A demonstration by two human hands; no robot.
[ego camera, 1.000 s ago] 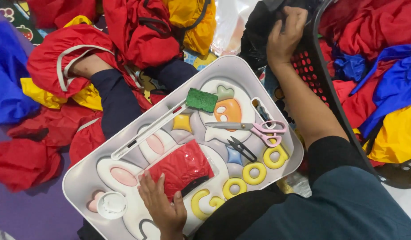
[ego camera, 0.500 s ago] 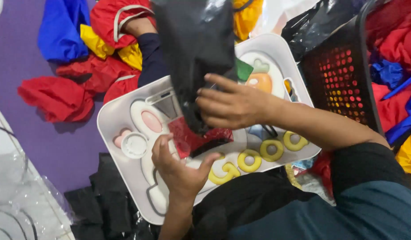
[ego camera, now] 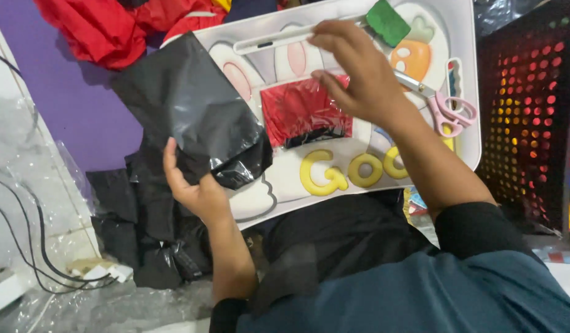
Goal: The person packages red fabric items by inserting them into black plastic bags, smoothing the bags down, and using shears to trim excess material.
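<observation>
Two hands were at work over a white tray (ego camera: 463, 132) printed with a rabbit, a carrot and yellow letters. At far left, black cables (ego camera: 26, 246) trailed over crinkled clear plastic (ego camera: 26, 142), with purple floor (ego camera: 90, 114) beyond and red cloth (ego camera: 103, 28) bunched above it. Next came a pile of black plastic bags (ego camera: 143, 228) beside the tray's lower left corner. The left hand (ego camera: 195, 188) rose from below with the forearm nearly upright, fingers curled around the lower edge of a black plastic bag (ego camera: 189, 105), which it held up so that it overlapped the tray's left end. Just right of the bag, a red garment in a clear packet (ego camera: 303, 111) lay flat on the tray's middle. The right hand (ego camera: 352, 71) reached in from the lower right, wrist bent, fingers partly curled and hovering at the packet's right edge; whether it gripped anything could not be told. Pink scissors (ego camera: 448, 108) lay beyond it, a green-headed tool (ego camera: 386, 21) above, and a black perforated basket (ego camera: 531, 105) stood at far right.
</observation>
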